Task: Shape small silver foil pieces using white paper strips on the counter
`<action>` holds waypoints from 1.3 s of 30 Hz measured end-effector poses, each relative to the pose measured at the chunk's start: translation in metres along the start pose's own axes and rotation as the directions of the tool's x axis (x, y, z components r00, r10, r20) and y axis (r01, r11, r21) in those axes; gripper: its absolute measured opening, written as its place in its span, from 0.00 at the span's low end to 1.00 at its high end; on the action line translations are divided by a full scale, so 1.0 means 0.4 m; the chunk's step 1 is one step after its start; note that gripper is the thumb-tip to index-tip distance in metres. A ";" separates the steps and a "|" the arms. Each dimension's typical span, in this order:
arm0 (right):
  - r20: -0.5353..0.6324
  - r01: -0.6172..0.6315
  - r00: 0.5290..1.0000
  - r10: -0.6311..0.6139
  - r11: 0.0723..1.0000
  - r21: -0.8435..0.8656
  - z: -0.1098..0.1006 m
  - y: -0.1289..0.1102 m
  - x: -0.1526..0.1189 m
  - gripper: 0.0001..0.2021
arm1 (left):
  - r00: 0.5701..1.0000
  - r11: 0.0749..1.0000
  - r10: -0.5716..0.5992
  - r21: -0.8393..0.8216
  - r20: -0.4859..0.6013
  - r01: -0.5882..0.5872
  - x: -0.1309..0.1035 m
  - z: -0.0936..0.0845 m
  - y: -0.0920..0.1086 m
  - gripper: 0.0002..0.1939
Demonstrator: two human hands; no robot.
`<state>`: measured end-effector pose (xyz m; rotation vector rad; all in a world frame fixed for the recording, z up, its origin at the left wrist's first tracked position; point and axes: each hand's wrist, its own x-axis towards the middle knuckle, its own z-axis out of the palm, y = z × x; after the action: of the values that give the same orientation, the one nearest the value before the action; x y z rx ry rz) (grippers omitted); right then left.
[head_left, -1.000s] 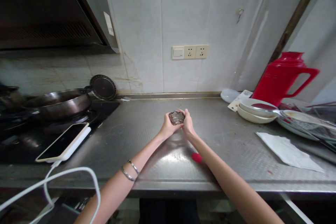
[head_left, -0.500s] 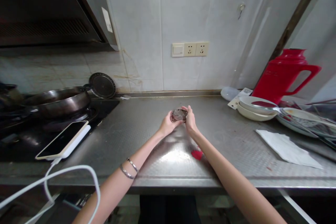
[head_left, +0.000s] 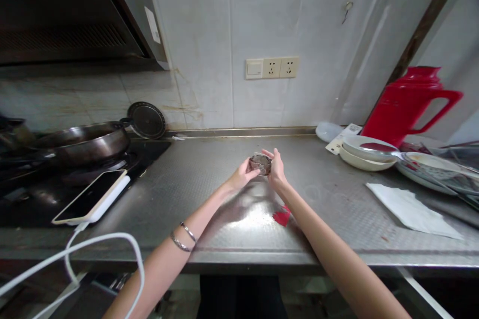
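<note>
Held between both hands above the steel counter is a small round object, brownish grey, with a shiny, uneven rim; its exact kind is unclear. My left hand, with two silver bangles on the forearm, grips its left side, thumb across the near edge. On the opposite side my right hand curves round it, with some fingers raised at the far edge. A torn red scrap lies on the counter beside my right forearm.
At left, a phone with a white cable lies by the stove's pan. Stacked bowls, plates and a red thermos stand at right. A white paper napkin lies in front of them.
Both hands and the round object have shifted slightly to the right. The object's top face now looks greyer and tipped more towards me. More of the red scrap shows.
</note>
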<state>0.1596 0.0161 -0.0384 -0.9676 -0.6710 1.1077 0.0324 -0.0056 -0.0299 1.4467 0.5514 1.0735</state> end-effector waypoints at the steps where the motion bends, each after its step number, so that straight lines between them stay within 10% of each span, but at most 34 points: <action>1: 0.002 -0.001 1.000 0.001 1.000 0.008 0.000 -0.005 -0.002 0.25 | 1.000 1.000 0.009 0.008 -0.022 -0.008 0.000 -0.002 0.004 0.21; 12: 0.027 0.169 0.986 -0.167 0.972 -0.165 0.025 0.025 -0.018 0.28 | 0.970 0.998 0.022 0.061 -0.241 -0.008 0.012 -0.010 -0.034 0.30; 20: -0.003 0.059 0.998 -0.059 0.997 -0.051 0.001 0.006 0.006 0.28 | 0.996 0.995 -0.094 -0.044 -0.009 0.093 0.000 -0.010 -0.006 0.21; 39: 0.065 0.127 0.990 -0.122 0.990 -0.067 0.025 0.015 -0.025 0.27 | 0.992 0.991 0.073 0.122 -0.106 -0.060 0.011 -0.029 -0.018 0.28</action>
<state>0.1454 0.0105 -0.0391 -0.9424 -0.8137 1.0115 0.0264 0.0054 -0.0367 1.5243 0.6590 1.1954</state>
